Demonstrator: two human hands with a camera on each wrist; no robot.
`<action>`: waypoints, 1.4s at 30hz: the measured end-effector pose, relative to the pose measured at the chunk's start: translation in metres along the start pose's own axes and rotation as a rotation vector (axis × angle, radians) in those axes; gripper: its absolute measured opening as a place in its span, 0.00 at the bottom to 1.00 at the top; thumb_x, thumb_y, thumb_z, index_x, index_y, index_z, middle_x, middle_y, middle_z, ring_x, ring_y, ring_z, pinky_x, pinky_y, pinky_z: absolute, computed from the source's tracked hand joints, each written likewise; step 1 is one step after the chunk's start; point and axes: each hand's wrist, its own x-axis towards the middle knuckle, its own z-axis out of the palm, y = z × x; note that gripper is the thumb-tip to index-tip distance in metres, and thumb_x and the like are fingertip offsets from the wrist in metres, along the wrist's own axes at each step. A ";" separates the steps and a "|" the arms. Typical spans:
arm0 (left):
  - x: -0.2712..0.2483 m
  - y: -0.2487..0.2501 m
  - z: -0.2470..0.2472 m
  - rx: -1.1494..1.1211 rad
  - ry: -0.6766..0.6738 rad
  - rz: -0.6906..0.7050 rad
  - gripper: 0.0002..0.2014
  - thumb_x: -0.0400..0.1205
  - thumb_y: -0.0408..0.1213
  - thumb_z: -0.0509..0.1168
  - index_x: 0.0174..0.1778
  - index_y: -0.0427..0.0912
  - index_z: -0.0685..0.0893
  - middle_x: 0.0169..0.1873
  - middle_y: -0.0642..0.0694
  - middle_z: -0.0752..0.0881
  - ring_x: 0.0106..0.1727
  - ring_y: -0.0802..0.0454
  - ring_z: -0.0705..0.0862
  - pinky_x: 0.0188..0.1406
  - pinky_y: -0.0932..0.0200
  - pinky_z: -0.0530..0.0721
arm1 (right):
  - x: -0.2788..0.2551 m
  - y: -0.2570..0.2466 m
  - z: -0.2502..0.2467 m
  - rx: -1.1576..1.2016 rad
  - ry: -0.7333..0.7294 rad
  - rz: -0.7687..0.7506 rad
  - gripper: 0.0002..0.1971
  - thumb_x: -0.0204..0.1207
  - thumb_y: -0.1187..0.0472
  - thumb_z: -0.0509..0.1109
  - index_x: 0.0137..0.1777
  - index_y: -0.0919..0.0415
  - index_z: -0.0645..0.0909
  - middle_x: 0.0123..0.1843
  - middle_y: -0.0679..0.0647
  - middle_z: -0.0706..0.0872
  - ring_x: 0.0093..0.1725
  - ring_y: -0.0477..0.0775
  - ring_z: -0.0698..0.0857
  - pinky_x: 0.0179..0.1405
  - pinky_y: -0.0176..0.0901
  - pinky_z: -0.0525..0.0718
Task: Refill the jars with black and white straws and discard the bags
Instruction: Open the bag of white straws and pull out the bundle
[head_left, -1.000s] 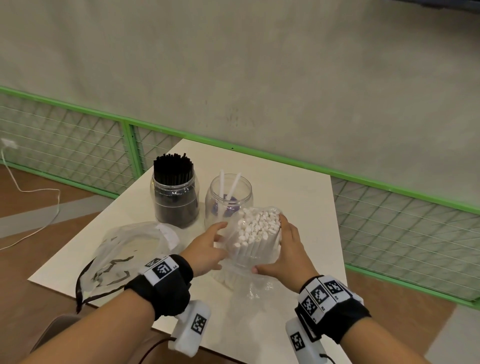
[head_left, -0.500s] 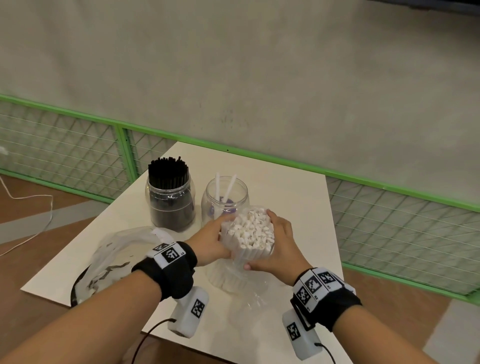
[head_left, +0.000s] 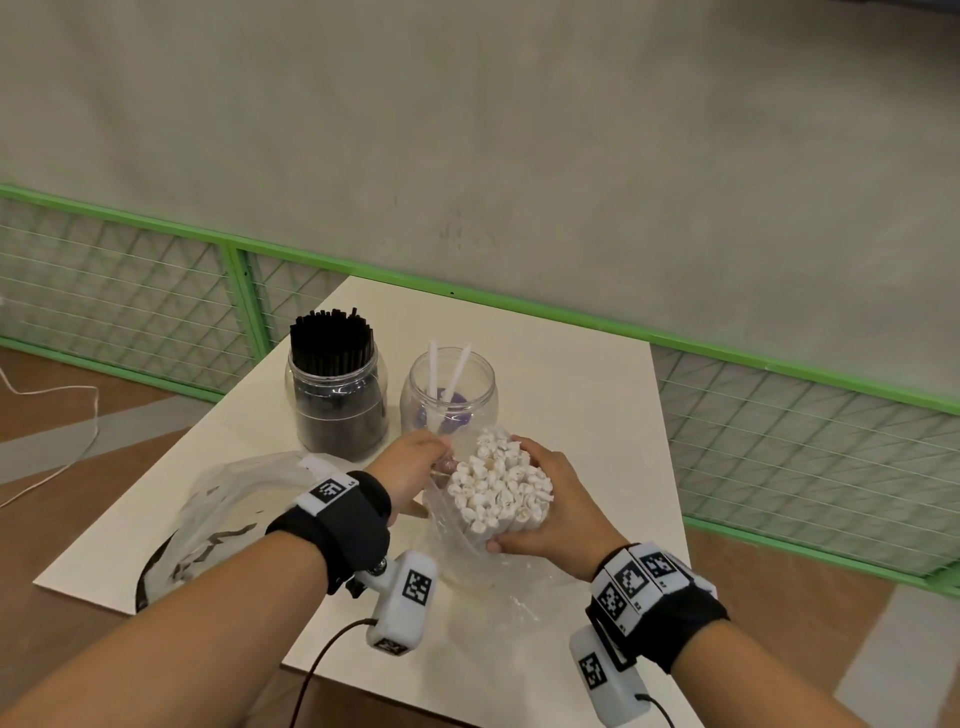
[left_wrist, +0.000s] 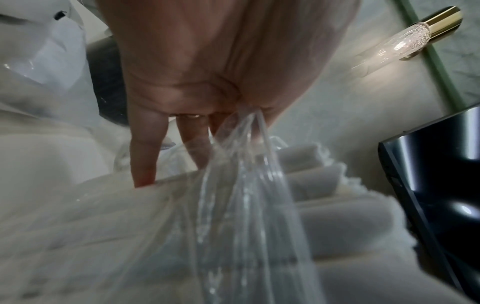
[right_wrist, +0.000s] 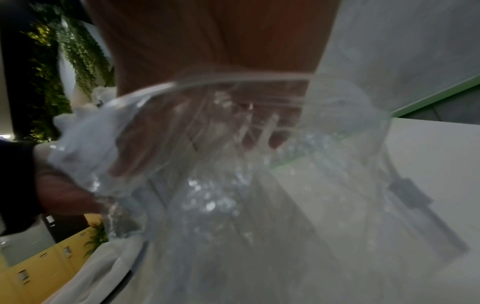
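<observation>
Left hand (head_left: 413, 475) pinches the clear bag (head_left: 457, 540) film at its mouth, film bunched between thumb and fingertips (left_wrist: 144, 164). Right hand (head_left: 550, 512) wraps the white straw bundle (head_left: 498, 491) through the plastic, fingers curled round it, just in front of the near-empty jar (head_left: 449, 389), which holds 2 white straws.

Risks, my read: film is slick, so if the left pull outruns the right grip the bundle could slip and fan out across the table. Loose straws are light and would roll off the edge. Bundle end could also clip the jar rim and tip it.

Left of the left hand: emptied bag (head_left: 218, 514) lying flat. Beyond it: jar of black straws (head_left: 336, 400), full.

Surface: white table (head_left: 582, 395). Room: green mesh fence (head_left: 779, 447), grey wall, wood floor, white cable far left.
</observation>
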 end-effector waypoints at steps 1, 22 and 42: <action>0.001 0.000 0.000 0.017 -0.002 -0.001 0.11 0.84 0.39 0.57 0.57 0.39 0.79 0.56 0.37 0.81 0.54 0.42 0.81 0.36 0.53 0.81 | 0.000 0.000 0.000 -0.010 -0.004 0.000 0.54 0.47 0.53 0.89 0.70 0.27 0.62 0.65 0.41 0.69 0.70 0.39 0.70 0.70 0.35 0.72; 0.021 -0.015 -0.002 0.286 0.046 0.096 0.09 0.82 0.44 0.64 0.48 0.41 0.80 0.44 0.42 0.84 0.43 0.48 0.80 0.39 0.55 0.79 | 0.001 0.012 -0.003 -0.150 -0.051 0.071 0.47 0.51 0.41 0.86 0.71 0.34 0.68 0.67 0.41 0.75 0.71 0.42 0.73 0.72 0.50 0.75; 0.020 -0.004 0.005 0.115 -0.147 0.066 0.10 0.83 0.35 0.61 0.60 0.45 0.75 0.55 0.38 0.86 0.52 0.44 0.84 0.54 0.52 0.81 | -0.009 0.012 -0.012 -0.231 -0.037 -0.018 0.44 0.51 0.46 0.87 0.64 0.28 0.64 0.66 0.32 0.64 0.68 0.38 0.73 0.70 0.36 0.74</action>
